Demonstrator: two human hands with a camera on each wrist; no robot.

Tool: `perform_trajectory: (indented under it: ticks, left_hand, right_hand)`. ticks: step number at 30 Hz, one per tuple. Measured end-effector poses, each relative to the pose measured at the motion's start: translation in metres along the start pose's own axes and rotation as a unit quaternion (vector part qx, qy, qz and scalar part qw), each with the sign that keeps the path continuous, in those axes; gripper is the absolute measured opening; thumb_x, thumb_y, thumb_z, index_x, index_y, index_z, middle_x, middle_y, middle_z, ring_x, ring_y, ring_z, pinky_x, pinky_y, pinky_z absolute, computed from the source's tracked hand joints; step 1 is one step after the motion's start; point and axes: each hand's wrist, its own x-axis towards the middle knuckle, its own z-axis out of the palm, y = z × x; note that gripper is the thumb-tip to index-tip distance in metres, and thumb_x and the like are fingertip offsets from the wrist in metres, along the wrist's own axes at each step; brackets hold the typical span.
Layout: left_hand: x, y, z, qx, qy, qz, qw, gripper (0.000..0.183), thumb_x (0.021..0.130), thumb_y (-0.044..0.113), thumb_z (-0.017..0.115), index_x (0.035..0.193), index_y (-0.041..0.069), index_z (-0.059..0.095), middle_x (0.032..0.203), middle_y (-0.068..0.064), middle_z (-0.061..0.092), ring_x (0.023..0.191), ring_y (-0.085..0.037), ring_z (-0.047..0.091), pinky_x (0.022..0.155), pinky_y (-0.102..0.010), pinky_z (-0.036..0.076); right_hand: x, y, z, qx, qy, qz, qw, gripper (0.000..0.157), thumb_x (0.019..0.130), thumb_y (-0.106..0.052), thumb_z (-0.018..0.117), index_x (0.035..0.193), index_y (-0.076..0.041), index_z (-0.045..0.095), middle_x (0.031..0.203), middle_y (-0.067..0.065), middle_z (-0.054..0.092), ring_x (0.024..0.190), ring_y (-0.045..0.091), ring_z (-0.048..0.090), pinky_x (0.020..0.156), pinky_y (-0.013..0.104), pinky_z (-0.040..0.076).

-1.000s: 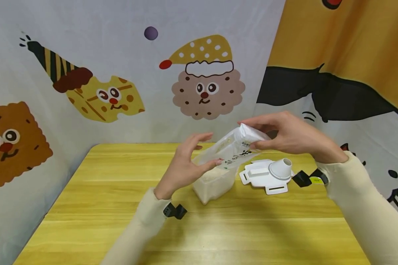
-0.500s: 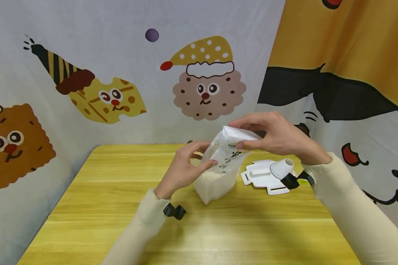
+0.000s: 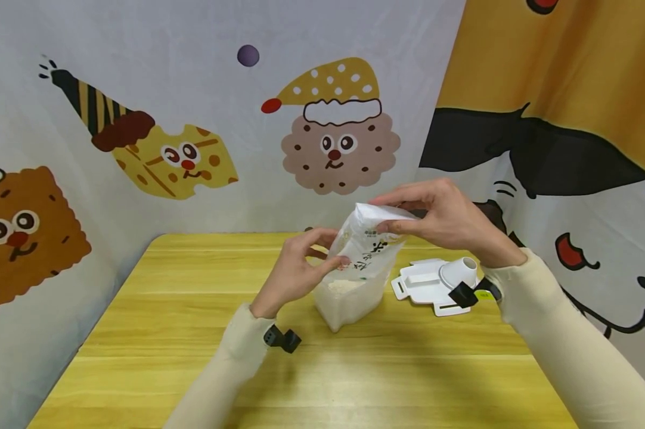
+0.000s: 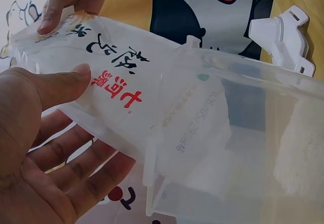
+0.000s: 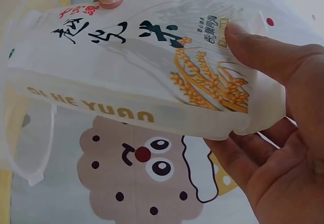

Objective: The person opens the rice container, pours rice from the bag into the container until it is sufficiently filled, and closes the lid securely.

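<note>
A white printed rice bag is tilted with its lower end up and its mouth down inside a translucent plastic container. Pale rice lies in the container. My right hand grips the bag's raised end, thumb on the printed face and fingers behind. Lower down, near the container's rim, my left hand holds the bag between thumb and fingers. The right wrist view shows wheat ears and black characters on the bag. Whether rice is flowing out is hidden.
To the right of the container lies a white plastic lid with slotted tabs and a round spout. Everything stands on a yellow wooden table. Behind it hangs a cloth printed with cartoon figures.
The bag has become steeper, its mouth lower in the container. My right hand has moved left with the bag's raised end. My left hand has come down slightly against the bag.
</note>
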Motion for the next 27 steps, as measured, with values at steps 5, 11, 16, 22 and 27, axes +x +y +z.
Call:
perform_trajectory:
  ticks: [5, 11, 16, 22, 27]
  left_hand:
    - [0.001, -0.001, -0.001, -0.014, 0.007, -0.006, 0.9999, 0.037, 0.09, 0.023, 0.081, 0.125, 0.016, 0.069, 0.109, -0.001, 0.076, 0.101, -0.014, 0.071, 0.082, -0.032, 0.064]
    - [-0.001, -0.002, -0.002, -0.039, 0.023, -0.032, 0.9985, 0.04, 0.091, 0.022, 0.08, 0.129, 0.018, 0.067, 0.111, -0.002, 0.074, 0.102, -0.016, 0.072, 0.084, -0.036, 0.064]
    - [-0.001, -0.005, -0.003, -0.057, 0.032, -0.045, 0.9969, 0.041, 0.09, 0.021, 0.081, 0.129, 0.018, 0.067, 0.111, -0.003, 0.074, 0.1, -0.017, 0.073, 0.082, -0.032, 0.064]
    - [-0.002, -0.007, -0.004, -0.063, 0.031, -0.057, 0.9959, 0.038, 0.088, 0.022, 0.083, 0.124, 0.02, 0.069, 0.109, -0.002, 0.074, 0.099, -0.016, 0.072, 0.083, -0.037, 0.065]
    - [-0.002, -0.008, -0.006, -0.044, 0.044, -0.057, 0.9964, 0.027, 0.09, 0.021, 0.081, 0.116, 0.019, 0.073, 0.102, -0.001, 0.075, 0.095, -0.014, 0.072, 0.079, -0.034, 0.065]
  right_hand:
    - [-0.001, 0.0, 0.001, 0.022, 0.008, 0.045, 0.999, 0.04, 0.085, -0.017, 0.084, 0.124, -0.024, 0.075, 0.115, -0.003, 0.075, 0.096, 0.01, 0.075, 0.077, 0.019, 0.058]
    - [-0.004, 0.009, 0.008, 0.066, 0.016, 0.103, 0.992, 0.052, 0.086, -0.019, 0.085, 0.134, -0.021, 0.065, 0.122, 0.0, 0.072, 0.104, 0.014, 0.073, 0.088, 0.022, 0.06]
    - [-0.007, 0.021, 0.02, 0.092, 0.005, 0.121, 0.988, 0.055, 0.087, -0.016, 0.084, 0.137, -0.018, 0.06, 0.123, 0.005, 0.073, 0.111, 0.018, 0.072, 0.092, 0.025, 0.06]
    - [-0.009, 0.027, 0.029, 0.071, 0.022, 0.116, 0.99, 0.049, 0.088, -0.018, 0.083, 0.133, -0.014, 0.064, 0.117, 0.007, 0.076, 0.104, 0.017, 0.075, 0.084, 0.023, 0.061]
    - [-0.007, 0.026, 0.031, 0.057, 0.038, 0.111, 0.991, 0.041, 0.088, -0.018, 0.083, 0.126, -0.015, 0.068, 0.11, 0.006, 0.079, 0.096, 0.012, 0.076, 0.081, 0.022, 0.061]
